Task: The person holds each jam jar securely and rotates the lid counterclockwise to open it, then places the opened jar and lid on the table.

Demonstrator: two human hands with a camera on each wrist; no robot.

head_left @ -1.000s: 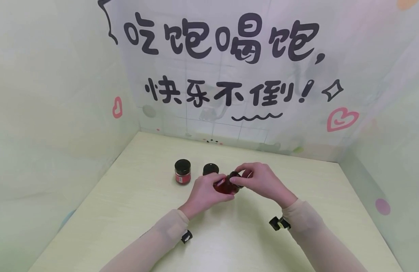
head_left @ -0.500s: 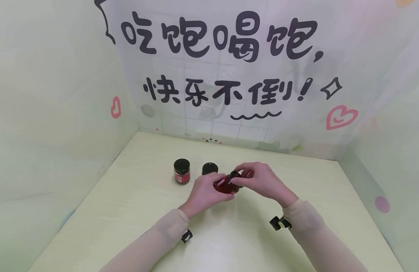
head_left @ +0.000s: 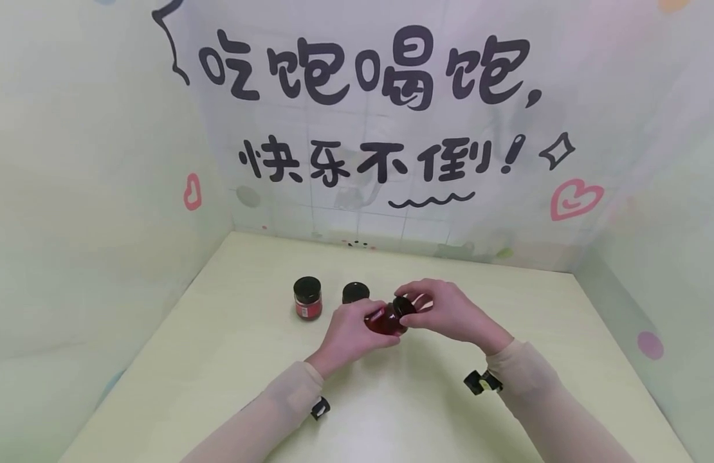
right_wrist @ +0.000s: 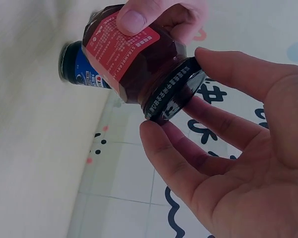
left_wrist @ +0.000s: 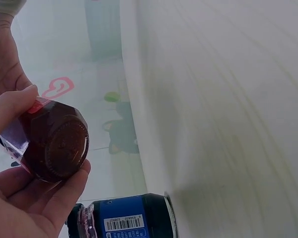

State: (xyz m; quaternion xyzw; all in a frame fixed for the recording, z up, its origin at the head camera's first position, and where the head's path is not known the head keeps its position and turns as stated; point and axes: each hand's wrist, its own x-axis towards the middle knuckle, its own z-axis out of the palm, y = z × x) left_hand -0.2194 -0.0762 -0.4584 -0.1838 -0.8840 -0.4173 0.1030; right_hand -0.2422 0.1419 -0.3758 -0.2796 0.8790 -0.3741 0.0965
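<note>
My left hand (head_left: 351,331) grips a glass jam jar (right_wrist: 139,57) by its body, tilted, with the black lid (right_wrist: 175,93) pointing to the right. Its red label carries the word strawberry. In the left wrist view the jar's round base (left_wrist: 65,144) faces the camera, between the thumb and curled fingers. My right hand (head_left: 452,314) has its thumb and fingertips on opposite edges of the lid, pinching it at the rim. The lid sits on the jar's mouth.
Behind the left hand stands a black-lidded jar (head_left: 355,292) with a blue label (left_wrist: 124,218), partly hidden by that hand. Farther left stands another black-lidded jar (head_left: 307,299) with a red label. A printed curtain (head_left: 368,218) closes off the pale table's (head_left: 380,411) back.
The right hand's fingers have shifted on the lid, so more of the lid now shows between thumb and fingers. The left hand keeps its grip on the jar.
</note>
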